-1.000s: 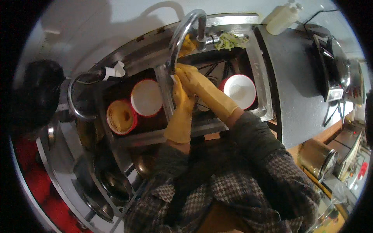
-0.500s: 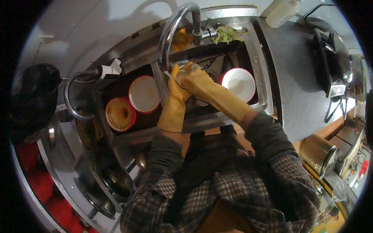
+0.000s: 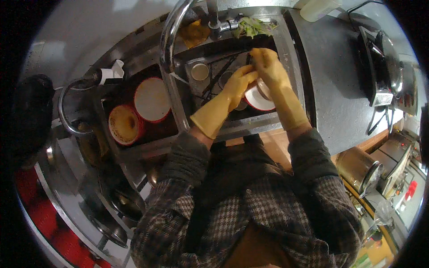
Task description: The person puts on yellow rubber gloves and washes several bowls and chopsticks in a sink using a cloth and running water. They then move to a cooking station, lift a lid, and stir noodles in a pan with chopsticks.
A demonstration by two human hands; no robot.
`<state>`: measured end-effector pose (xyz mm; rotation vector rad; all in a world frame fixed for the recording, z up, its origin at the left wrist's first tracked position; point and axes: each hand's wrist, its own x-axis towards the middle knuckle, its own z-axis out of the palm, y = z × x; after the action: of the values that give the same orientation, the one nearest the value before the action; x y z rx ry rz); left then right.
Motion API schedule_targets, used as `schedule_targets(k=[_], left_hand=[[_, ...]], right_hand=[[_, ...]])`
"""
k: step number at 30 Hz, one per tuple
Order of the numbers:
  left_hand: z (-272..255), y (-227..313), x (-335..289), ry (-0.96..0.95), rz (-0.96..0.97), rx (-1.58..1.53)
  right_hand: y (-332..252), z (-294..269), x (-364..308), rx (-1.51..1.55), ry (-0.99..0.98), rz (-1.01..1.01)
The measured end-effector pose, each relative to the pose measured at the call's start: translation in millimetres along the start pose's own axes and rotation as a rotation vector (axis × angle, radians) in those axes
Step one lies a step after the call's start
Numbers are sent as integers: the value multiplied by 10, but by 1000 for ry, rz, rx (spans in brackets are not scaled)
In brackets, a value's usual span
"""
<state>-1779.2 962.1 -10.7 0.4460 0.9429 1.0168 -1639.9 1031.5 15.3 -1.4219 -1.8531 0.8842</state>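
Both my hands wear yellow rubber gloves and meet over the right sink basin. My left hand has its fingers closed, its tips touching my right hand. The bent fingers of my right hand are closed too. Between the gloves shows part of a beige, curved piece, mostly covered, whose kind I cannot make out. Just below the gloves is a white bowl with a red rim, partly hidden by my right hand. A small round dish lies at the basin's left side, near dark thin utensils.
The left basin holds a white red-rimmed bowl and a stained one. A curved chrome tap arches over the divider. Green leaves and an orange-brown cloth lie on the back ledge. A steel counter stands right.
Both hands have moved right, from beside the tap to above the white bowl, which they now partly cover. A small round dish shows where they were. The view has shifted slightly.
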Motion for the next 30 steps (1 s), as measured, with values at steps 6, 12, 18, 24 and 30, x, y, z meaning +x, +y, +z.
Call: schedule_targets(k=[6, 12, 18, 24, 30], left_hand=[[-806, -669, 229, 384, 34, 1284], [-1064, -1722, 427, 28, -147, 1909], [-1171, -1449, 363, 257, -138, 1948], [-1539, -712, -36, 391, -155, 1656], [-1411, 1, -484, 662, 98, -64]], right_hand=[[176, -739, -378, 59, -54, 357], [266, -629, -556, 301, -89, 547], [-39, -528, -587, 233, -153, 464], [-182, -297, -501, 536, -155, 721], [-670, 389, -163, 674, -311, 308]])
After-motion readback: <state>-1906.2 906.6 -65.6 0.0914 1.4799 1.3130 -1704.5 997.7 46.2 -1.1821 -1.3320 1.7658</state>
